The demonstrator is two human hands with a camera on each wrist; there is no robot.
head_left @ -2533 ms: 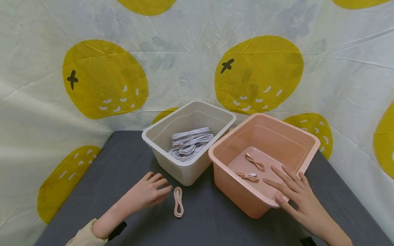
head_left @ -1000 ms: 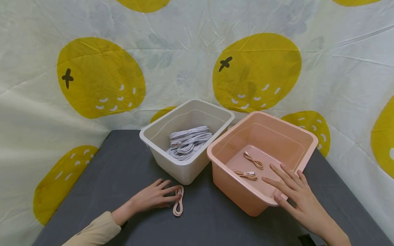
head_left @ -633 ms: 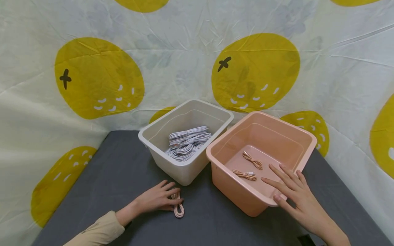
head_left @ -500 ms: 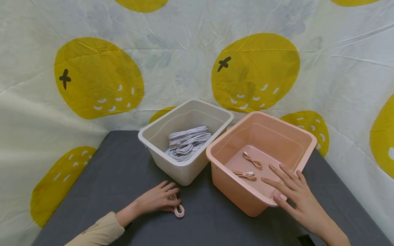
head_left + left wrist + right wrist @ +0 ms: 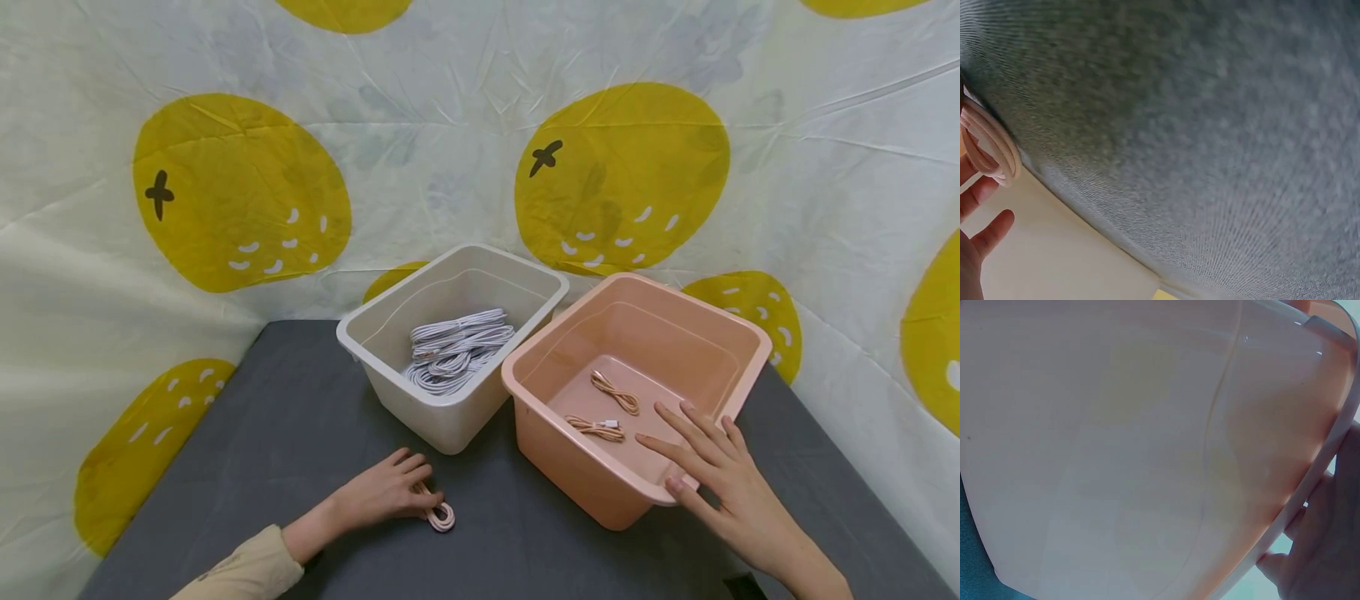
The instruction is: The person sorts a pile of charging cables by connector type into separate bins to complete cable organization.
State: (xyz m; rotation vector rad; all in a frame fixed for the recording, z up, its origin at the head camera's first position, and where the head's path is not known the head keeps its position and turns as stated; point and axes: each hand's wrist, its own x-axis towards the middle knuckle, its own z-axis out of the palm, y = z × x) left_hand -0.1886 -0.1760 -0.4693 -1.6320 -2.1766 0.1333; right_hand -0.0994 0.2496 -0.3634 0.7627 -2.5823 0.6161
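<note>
A bundled pale pink cable [image 5: 441,518] is pinched in the fingers of my left hand [image 5: 384,495], just in front of the off-white bin [image 5: 420,417]. Its looped end sticks out past the fingertips; the left wrist view also has that cable [image 5: 997,147] at its left edge. My right hand [image 5: 731,492] rests at the near right corner of the pink bin [image 5: 585,475], fingers spread and fairly straight over its rim. Inside that bin lie two bundled pink cables, one farther back [image 5: 618,393] and one nearer [image 5: 596,427] with a white plug.
Several bundles of white cable [image 5: 457,350] lie in the off-white bin. Both bins stand side by side on a dark grey cloth-covered table [image 5: 300,417]. A white curtain [image 5: 450,150] with yellow fruit prints hangs behind and around the table.
My left hand has moved onto the pink cable lying on the table and taken hold of it, turning it so its looped end points right. The right hand has stayed on the pink bin.
</note>
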